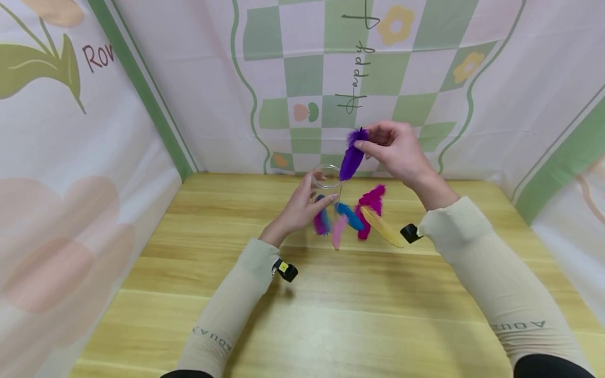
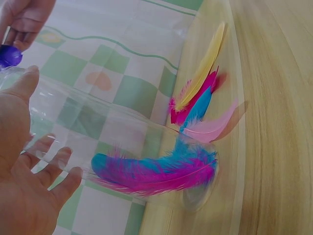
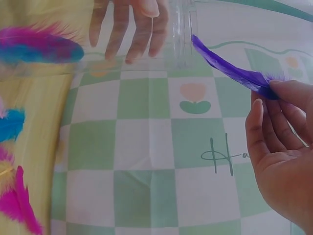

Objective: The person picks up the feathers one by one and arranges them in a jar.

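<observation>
My left hand (image 1: pixel 299 206) holds a tall clear jar (image 1: pixel 327 185) around its upper part, thumb on one side and fingers on the other. The jar stands upright on the table with its mouth uncovered. Inside it, a blue and magenta feather (image 2: pixel 156 174) leans near the bottom. Between thumb and fingers, my right hand (image 1: pixel 402 152) pinches a purple feather (image 1: pixel 352 160) by its fluffy end. The feather's tip points down, right beside the jar's rim (image 3: pixel 183 36).
Beside the jar on the wooden table (image 1: pixel 331 310) lie a pink feather (image 1: pixel 338 232), a blue feather (image 1: pixel 351 216), magenta feathers (image 1: pixel 373 199) and a yellow feather (image 1: pixel 385 228). A checkered cloth backdrop (image 1: pixel 304 79) hangs behind the table, with printed cloth at both sides.
</observation>
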A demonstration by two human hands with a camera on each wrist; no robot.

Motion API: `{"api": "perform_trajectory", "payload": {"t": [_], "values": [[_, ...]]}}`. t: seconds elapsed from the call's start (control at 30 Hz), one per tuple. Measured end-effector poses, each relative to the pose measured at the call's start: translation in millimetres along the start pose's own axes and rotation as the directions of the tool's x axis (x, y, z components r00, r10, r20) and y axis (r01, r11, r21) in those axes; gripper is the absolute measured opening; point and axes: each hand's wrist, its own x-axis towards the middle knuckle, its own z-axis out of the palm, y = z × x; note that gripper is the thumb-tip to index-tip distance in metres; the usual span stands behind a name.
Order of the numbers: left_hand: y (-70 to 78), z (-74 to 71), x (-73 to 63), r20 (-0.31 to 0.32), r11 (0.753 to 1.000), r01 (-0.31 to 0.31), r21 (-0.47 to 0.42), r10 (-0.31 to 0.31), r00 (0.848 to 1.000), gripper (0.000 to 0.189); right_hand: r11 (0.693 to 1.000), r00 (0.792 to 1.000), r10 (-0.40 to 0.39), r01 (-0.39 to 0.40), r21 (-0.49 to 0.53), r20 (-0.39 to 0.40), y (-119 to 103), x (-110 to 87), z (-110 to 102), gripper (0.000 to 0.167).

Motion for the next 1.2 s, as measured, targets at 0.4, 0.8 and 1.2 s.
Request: {"api": "perform_trajectory", "payload": {"t": [0.4,0.8,1.2], "values": [[1.5,0.0,-0.7,0.002,1.000,0.005,-0.005,-0.005,1.000,0.068,0.995,0.998,-0.058,0.060,0.082,-0.017,-2,2.9,3,0.015],[1.4,0.9,-1.5,0.002,1.000,0.005,-0.008,-0.005,1.000,0.069,0.995,0.999,-0.050,0.052,0.089,-0.015,2,4.3,13,0.015],[-0.6,0.6,-0.7,-0.002,1.000,-0.001,-0.001,0.001,1.000,0.072,0.999,1.000,-0.025,0.025,0.034,0.018,4,3.0,18,0.018]]}}
